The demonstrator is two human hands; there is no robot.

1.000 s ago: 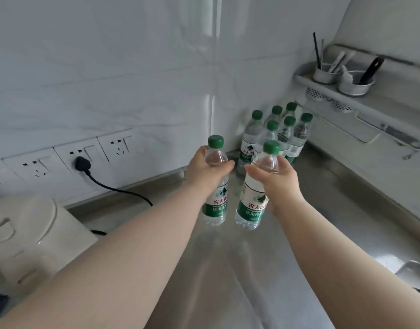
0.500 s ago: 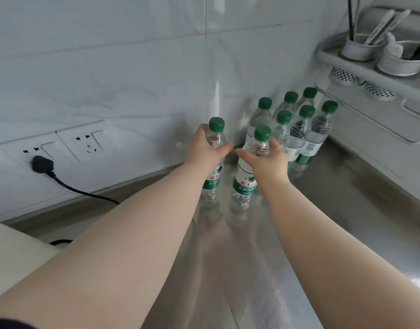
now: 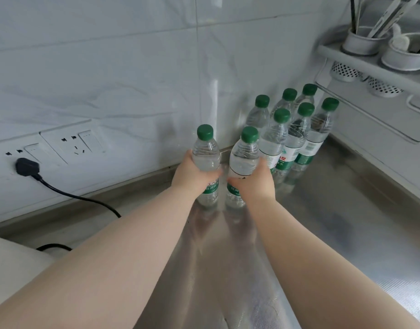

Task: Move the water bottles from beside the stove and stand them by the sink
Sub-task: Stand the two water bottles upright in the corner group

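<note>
Two clear water bottles with green caps and green labels stand upright on the steel counter near the wall. My left hand (image 3: 192, 173) wraps the middle of the left bottle (image 3: 206, 153). My right hand (image 3: 257, 181) wraps the middle of the right bottle (image 3: 244, 155). Both bottle bases appear to touch the counter. Just behind and to the right, several more bottles (image 3: 296, 129) of the same kind stand grouped in the corner, the right bottle close against them.
The steel counter (image 3: 334, 210) runs along white tiled walls. Wall sockets (image 3: 71, 144) hold a black plug (image 3: 27, 166) with a cable trailing down. A white appliance (image 3: 12, 260) sits at lower left. A wall rack (image 3: 370, 67) with utensil cups hangs upper right.
Both hands carried their bottles forward and down toward the corner group, and the bottles now rest on the counter. My grip slid from the bottle necks to their middles.
</note>
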